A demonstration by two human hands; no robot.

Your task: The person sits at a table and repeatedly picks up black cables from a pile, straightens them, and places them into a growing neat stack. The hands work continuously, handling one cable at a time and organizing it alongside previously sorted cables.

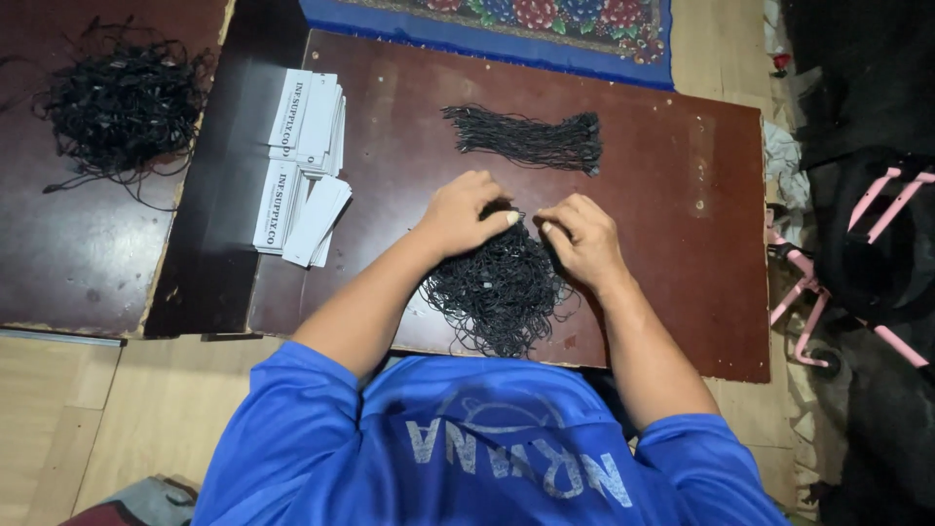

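A tangled heap of thin black strings (499, 287) lies on the dark brown board (672, 195) right in front of me. My left hand (466, 212) rests on the heap's upper left edge, fingers pinched on strands. My right hand (581, 239) is at the upper right edge, fingertips also pinching strands. The two hands nearly meet above the heap. Farther back lies a neat bundle of straightened black strings (531, 138), apart from both hands.
Two stacks of white paper tags (304, 166) sit to the left on the board. A second large tangle of black strings (122, 97) lies on another board at far left. A floral mat (545, 24) is behind; pink-framed gear (857, 253) stands at right.
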